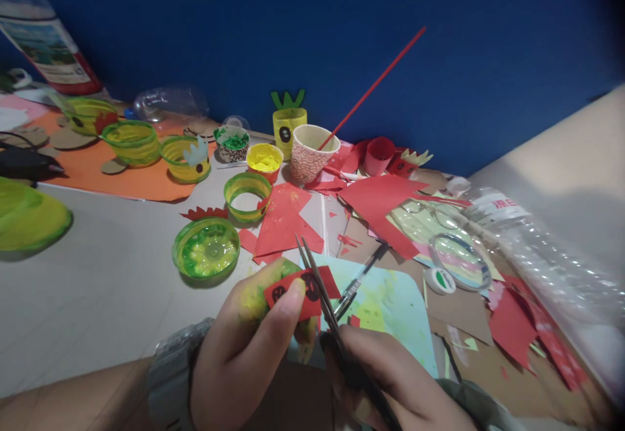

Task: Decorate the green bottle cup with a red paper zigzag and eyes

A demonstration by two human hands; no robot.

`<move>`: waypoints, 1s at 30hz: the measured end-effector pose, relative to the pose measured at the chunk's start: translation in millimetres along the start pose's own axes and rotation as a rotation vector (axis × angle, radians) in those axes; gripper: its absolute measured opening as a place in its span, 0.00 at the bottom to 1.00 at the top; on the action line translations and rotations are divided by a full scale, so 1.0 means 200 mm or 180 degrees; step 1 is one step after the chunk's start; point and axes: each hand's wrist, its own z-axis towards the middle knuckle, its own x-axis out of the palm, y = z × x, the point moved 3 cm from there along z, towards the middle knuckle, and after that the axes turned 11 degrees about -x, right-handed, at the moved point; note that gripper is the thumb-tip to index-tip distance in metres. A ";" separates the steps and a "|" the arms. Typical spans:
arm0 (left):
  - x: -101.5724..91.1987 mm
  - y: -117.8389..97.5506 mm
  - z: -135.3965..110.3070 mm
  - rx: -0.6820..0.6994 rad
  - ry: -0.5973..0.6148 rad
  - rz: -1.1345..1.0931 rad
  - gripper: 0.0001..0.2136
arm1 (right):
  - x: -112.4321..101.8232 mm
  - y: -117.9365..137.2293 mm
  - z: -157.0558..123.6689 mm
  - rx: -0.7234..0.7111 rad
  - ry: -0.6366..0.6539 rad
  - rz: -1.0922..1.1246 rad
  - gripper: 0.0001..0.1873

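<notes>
My left hand (254,346), smeared with yellow and green paint, pinches a small piece of red paper (288,290) with black drawn marks. In my right hand (390,379) is a pair of scissors (328,301), its blades crossing the right part of the red paper. Beneath lies a light blue sheet (405,307) stained with yellow-green, and a pen (359,281) rests on it just behind the blades. Larger red paper pieces (286,226) are spread beyond my hands. My right fingers are partly hidden behind the scissors.
Left of my hands sits a green-painted bottle base (206,249). Behind stand a yellow paint cup (264,159), a green paint cup (232,143) and a patterned paper cup (312,157) holding a red stick (375,86). Rightward lie a tape roll (461,258) and a plastic bottle (541,242); a blue partition (219,34) rises behind.
</notes>
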 end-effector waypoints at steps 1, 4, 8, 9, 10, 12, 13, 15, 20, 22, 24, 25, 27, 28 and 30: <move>0.00 0.00 0.00 0.0039 -0.0032 0.0007 0.16 | 0.00 0.00 0.00 0.0045 -0.0001 0.0006 0.24; 0.00 0.00 -0.01 0.0076 -0.0033 0.0035 0.18 | 0.00 0.00 -0.01 0.0226 -0.0084 0.0006 0.21; 0.00 0.00 -0.01 0.0044 -0.0098 -0.0058 0.18 | -0.01 0.01 0.00 0.0128 0.0035 0.0166 0.15; 0.00 0.00 -0.01 0.0027 -0.0125 -0.0074 0.18 | -0.01 0.01 0.00 0.0140 0.0097 0.0191 0.12; 0.00 0.00 -0.01 -0.0013 -0.0128 -0.0087 0.17 | -0.02 0.01 0.00 0.0195 0.0134 0.0204 0.09; 0.00 0.01 0.00 -0.0072 -0.0105 -0.0130 0.17 | -0.03 0.01 0.00 0.0345 0.0188 0.0196 0.05; 0.00 0.02 0.00 -0.0100 -0.0094 -0.0165 0.17 | -0.03 0.02 0.00 0.0374 0.0226 0.0196 0.05; 0.00 0.02 0.00 -0.0095 -0.0103 -0.0236 0.17 | -0.03 0.03 0.01 0.0353 0.0308 0.0210 0.07; 0.00 0.01 -0.01 -0.0058 -0.0175 -0.0209 0.17 | -0.02 0.03 0.00 0.0414 0.0062 0.0207 0.07; 0.01 0.02 -0.01 -0.0051 -0.0212 -0.0164 0.17 | -0.02 0.03 -0.01 0.0455 0.0075 0.0209 0.07; 0.01 0.02 0.00 0.0055 -0.0375 -0.0229 0.17 | -0.02 0.03 -0.01 0.0524 0.0227 0.0203 0.05; 0.01 0.02 0.00 0.0121 -0.0462 -0.0290 0.16 | -0.03 0.03 -0.01 0.0565 0.0293 0.0202 0.05; 0.01 0.02 0.00 0.0170 -0.0564 -0.0356 0.17 | -0.03 0.04 -0.01 0.0633 0.0301 0.0210 0.06; 0.01 0.02 0.00 0.0115 -0.0579 -0.0338 0.17 | -0.04 0.04 -0.01 0.0659 0.0286 0.0219 0.06; 0.01 0.02 0.00 -0.0064 -0.0595 -0.0241 0.17 | -0.04 0.04 -0.01 0.0709 0.0245 0.0236 0.07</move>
